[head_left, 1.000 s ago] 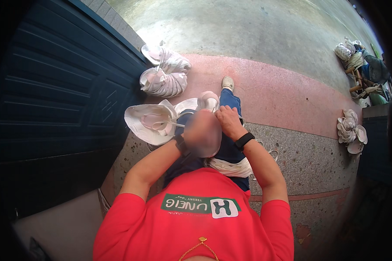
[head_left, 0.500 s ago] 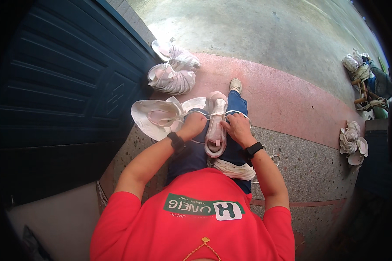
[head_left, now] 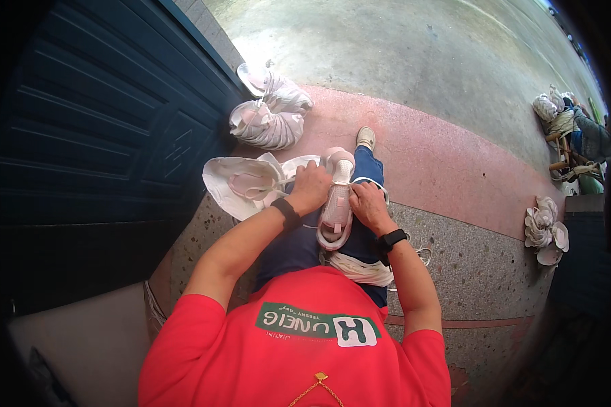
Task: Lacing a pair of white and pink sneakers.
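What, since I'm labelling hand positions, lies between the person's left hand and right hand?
In the head view, a pale pink shoe lies between the left hand and the right hand, with white lace across it.

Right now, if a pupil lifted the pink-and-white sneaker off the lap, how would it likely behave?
The pink-and-white sneaker would probably roughly hold its shape, since its toe looks rounded and its collar stands open. Its white lace would likely flop and trail, as it curves loosely beside the right hand.
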### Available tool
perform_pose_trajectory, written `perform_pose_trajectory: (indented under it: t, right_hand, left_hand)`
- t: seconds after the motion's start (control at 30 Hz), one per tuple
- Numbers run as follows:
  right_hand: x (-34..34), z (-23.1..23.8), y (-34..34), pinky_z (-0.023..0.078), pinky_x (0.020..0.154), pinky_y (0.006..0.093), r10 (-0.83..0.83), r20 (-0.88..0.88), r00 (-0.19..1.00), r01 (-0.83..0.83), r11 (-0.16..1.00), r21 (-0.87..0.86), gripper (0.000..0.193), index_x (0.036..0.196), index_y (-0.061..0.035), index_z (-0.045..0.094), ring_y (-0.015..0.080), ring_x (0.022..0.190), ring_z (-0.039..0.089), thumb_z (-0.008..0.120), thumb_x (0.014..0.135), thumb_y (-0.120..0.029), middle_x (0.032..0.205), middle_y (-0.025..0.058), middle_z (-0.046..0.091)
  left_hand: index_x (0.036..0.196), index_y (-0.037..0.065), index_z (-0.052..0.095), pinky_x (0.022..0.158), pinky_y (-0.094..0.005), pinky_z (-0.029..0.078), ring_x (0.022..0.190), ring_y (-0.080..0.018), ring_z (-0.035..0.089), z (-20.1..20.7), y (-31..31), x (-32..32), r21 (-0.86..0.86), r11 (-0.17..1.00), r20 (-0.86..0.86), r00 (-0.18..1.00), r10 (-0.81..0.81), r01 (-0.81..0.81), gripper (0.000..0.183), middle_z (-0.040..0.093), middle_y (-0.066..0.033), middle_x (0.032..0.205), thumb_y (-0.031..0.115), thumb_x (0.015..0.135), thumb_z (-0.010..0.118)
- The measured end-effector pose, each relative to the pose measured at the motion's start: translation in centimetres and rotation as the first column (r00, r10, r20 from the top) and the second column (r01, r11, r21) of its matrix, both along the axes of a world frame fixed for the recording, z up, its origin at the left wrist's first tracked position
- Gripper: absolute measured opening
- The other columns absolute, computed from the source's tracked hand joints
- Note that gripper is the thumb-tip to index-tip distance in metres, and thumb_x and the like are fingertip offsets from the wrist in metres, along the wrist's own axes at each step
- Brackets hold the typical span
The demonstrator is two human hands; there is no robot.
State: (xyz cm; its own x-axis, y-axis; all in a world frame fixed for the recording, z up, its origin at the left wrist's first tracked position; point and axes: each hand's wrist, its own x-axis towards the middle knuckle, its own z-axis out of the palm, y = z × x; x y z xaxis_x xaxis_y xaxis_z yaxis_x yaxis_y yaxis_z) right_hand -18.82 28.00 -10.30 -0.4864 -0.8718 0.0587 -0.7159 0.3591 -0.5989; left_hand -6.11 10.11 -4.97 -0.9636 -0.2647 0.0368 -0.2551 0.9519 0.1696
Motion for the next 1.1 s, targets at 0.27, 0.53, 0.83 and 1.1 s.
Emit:
perform_pose_trajectory:
  t: [0.27,0.53,0.83,1.1]
  right_hand:
    - [1.2,1.1,0.0,0.051,0.081,0.0465,-0.083,0.071,0.994,0.097,0.967,-0.236,0.019,0.1,-0.0042,0.072,0.0347,0.09,0.065,0.067,0.085,-0.014,0.088,0.0137,0.07]
    - [0.6,3.4,-2.1,0.048,0.086,0.0433,0.281,-0.361,0.889,-0.191,0.945,0.265,0.01,0.095,-0.0107,0.07,0.0287,0.1,0.067,0.066,0.086,-0.012,0.095,0.0093,0.073]
    - [6.0,9.4,-0.8,0.051,0.086,0.048,0.285,-0.027,0.958,-0.277,0.9,-0.337,0.014,0.103,-0.0055,0.063,0.0358,0.098,0.067,0.061,0.09,-0.011,0.101,0.0154,0.069]
    - [4.4,3.5,-3.0,0.056,0.071,0.0502,-0.028,0.093,0.995,0.025,0.999,0.041,0.022,0.094,-0.0046,0.068,0.0411,0.083,0.071,0.064,0.096,-0.026,0.088,0.02,0.072]
  left_hand:
    - [0.083,0.011,0.075,0.081,-0.0465,0.043,0.101,-0.0277,0.06,-1.1,0.9,-0.3,0.112,0.989,-0.012,0.995,0.103,-0.101,0.013,0.071,-0.0081,0.096,0.022,0.085,0.069]
    - [0.099,0.011,0.072,0.085,-0.0503,0.043,0.107,-0.0326,0.057,1.0,2.4,1.4,0.125,0.983,0.014,0.991,0.136,-0.136,0.03,0.07,-0.0106,0.102,0.035,0.081,0.078]
    - [0.1,0.01,0.073,0.088,-0.0517,0.046,0.108,-0.0359,0.057,0.0,0.2,2.9,0.215,0.968,0.025,0.991,0.129,-0.131,0.031,0.069,-0.0116,0.105,0.035,0.081,0.075]
    - [0.1,0.011,0.072,0.089,-0.0518,0.043,0.108,-0.037,0.055,0.3,0.2,2.5,0.28,0.953,0.049,0.993,0.103,-0.113,0.025,0.067,-0.0116,0.107,0.031,0.085,0.071]
